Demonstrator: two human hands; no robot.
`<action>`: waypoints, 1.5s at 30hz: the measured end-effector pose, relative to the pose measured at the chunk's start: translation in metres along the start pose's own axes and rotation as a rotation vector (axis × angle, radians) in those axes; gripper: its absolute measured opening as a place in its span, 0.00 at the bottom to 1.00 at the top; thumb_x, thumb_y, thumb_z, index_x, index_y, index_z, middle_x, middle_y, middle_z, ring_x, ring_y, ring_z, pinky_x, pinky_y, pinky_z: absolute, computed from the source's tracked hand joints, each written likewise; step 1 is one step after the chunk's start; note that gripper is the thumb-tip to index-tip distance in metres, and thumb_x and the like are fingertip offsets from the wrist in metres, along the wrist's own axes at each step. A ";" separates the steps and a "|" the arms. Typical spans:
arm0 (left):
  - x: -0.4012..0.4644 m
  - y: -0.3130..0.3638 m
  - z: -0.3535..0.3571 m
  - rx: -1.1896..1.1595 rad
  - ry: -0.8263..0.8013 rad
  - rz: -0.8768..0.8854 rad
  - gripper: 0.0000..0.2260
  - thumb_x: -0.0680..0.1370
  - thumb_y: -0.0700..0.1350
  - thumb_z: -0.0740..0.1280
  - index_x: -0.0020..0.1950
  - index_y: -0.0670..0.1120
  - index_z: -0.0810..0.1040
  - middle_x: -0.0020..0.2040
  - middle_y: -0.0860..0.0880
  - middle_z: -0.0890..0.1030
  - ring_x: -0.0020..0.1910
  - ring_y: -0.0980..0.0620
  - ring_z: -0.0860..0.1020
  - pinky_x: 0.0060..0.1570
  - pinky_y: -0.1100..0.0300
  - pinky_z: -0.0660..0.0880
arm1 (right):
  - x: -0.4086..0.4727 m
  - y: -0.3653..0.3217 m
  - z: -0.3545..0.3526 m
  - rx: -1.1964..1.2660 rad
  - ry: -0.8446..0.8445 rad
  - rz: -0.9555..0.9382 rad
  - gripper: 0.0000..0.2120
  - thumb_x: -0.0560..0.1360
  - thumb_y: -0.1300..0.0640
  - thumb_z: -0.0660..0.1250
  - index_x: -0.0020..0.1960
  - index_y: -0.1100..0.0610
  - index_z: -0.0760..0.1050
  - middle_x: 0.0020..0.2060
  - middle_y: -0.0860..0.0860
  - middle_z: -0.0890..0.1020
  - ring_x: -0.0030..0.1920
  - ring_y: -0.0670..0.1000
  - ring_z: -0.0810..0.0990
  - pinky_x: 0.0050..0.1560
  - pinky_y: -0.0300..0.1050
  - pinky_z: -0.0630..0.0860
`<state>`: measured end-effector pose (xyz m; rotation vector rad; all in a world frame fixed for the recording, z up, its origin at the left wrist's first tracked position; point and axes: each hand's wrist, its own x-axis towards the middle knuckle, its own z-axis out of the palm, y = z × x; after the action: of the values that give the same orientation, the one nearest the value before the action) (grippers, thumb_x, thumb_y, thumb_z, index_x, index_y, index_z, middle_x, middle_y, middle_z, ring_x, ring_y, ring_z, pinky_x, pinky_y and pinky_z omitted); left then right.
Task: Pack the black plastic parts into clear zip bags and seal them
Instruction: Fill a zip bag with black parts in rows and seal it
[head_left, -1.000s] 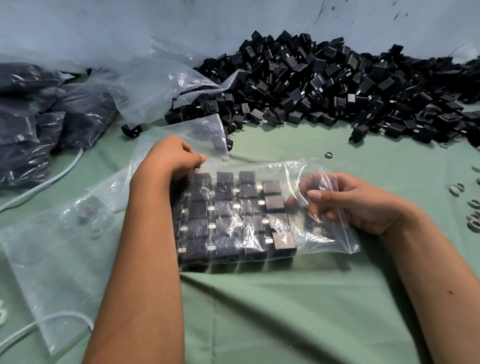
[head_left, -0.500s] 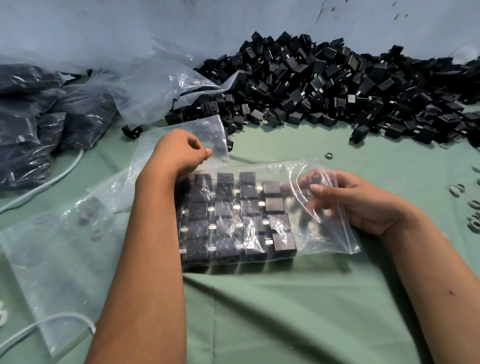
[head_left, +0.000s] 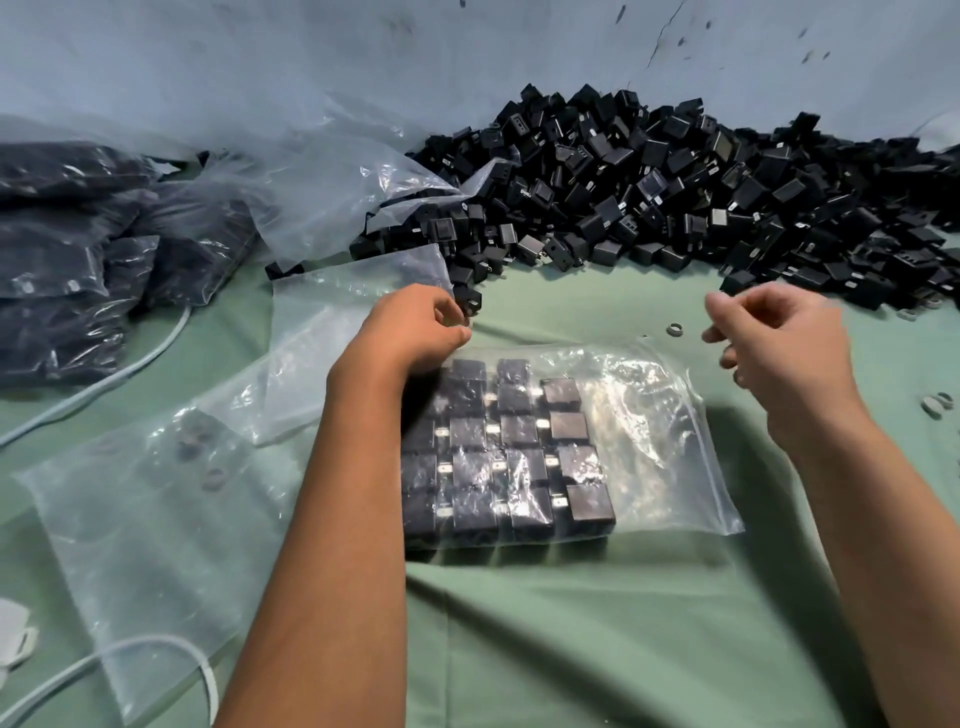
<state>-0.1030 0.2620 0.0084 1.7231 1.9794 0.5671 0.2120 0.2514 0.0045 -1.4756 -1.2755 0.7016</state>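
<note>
No legible writing or brand marking is visible. The left hand (head_left: 415, 332) hovers at the far-left corner of the clear zip bag (head_left: 649, 441); its fingers (head_left: 449, 312) are curled, and contact with the bag cannot be determined. The right hand (head_left: 774, 348) is raised above the bag, motion-blurred, fingers loosely curled, holding nothing. The glossy, crinkled bag lies flat on the green cloth surface (head_left: 571, 649), containing rectangular black plastic parts (head_left: 498, 452) in neat rows. A loose heap of parts (head_left: 675, 197) lies far right; filled bags (head_left: 78, 260) far left.
</note>
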 end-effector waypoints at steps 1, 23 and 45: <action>0.001 -0.003 -0.002 0.010 0.001 -0.034 0.13 0.79 0.51 0.72 0.63 0.52 0.81 0.65 0.49 0.80 0.63 0.47 0.78 0.65 0.52 0.74 | 0.004 -0.009 0.005 -0.032 -0.005 -0.066 0.09 0.78 0.53 0.72 0.41 0.54 0.79 0.36 0.54 0.85 0.27 0.41 0.77 0.25 0.32 0.70; 0.003 0.018 0.001 -0.078 0.286 0.038 0.06 0.78 0.48 0.71 0.55 0.52 0.83 0.51 0.52 0.84 0.48 0.53 0.81 0.50 0.58 0.75 | 0.032 -0.038 0.123 -0.516 -0.393 -0.422 0.24 0.73 0.69 0.70 0.66 0.54 0.73 0.50 0.52 0.80 0.47 0.49 0.77 0.45 0.42 0.72; -0.018 0.101 0.083 0.129 -0.168 0.631 0.26 0.82 0.33 0.64 0.68 0.64 0.78 0.67 0.51 0.70 0.71 0.52 0.63 0.71 0.53 0.65 | -0.013 0.038 0.003 -0.497 -0.219 -0.305 0.23 0.74 0.65 0.70 0.65 0.45 0.81 0.62 0.45 0.80 0.45 0.48 0.79 0.55 0.50 0.78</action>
<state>0.0290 0.2586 0.0008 2.3998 1.3620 0.4757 0.2190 0.2433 -0.0339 -1.5676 -1.8963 0.3607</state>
